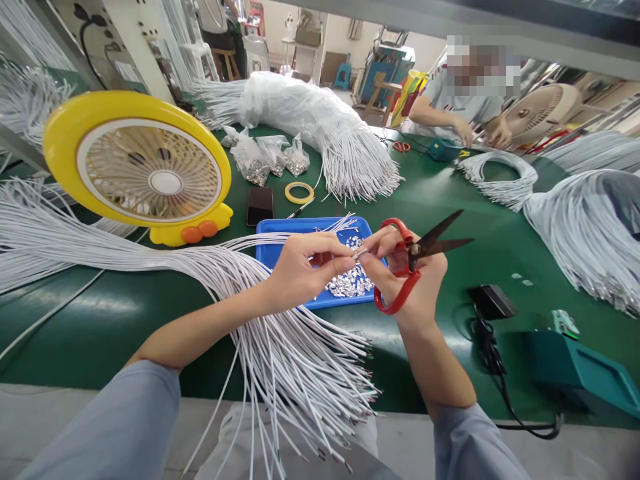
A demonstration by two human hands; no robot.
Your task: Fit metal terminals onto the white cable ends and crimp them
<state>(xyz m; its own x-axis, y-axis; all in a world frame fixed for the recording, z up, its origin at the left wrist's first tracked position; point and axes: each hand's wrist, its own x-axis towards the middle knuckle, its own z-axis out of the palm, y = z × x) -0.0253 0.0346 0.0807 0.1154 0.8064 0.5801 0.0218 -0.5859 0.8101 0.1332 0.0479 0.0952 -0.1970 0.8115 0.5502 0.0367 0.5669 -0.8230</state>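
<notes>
Over a blue tray [320,305], both of my hands meet at the tip of a white cable [361,253]. My left hand [305,270] pinches the cable close to its end between thumb and fingers. My right hand [423,290] grips red-handled scissors [415,252], whose dark blades are spread and point right. Its thumb and fingertip also touch the cable end, where a small metal piece seems to be; the fingers partly hide it. Loose silvery metal pieces [350,283] lie in the tray. A large bundle of white cables [280,333] runs under my left forearm.
A yellow fan [137,167] stands at left. Behind the tray are a phone [260,205], a tape roll [299,193], bags of metal parts [257,167] and a wrapped cable bundle [300,107]. A green device [583,373] sits right; a co-worker [460,107] works across the table.
</notes>
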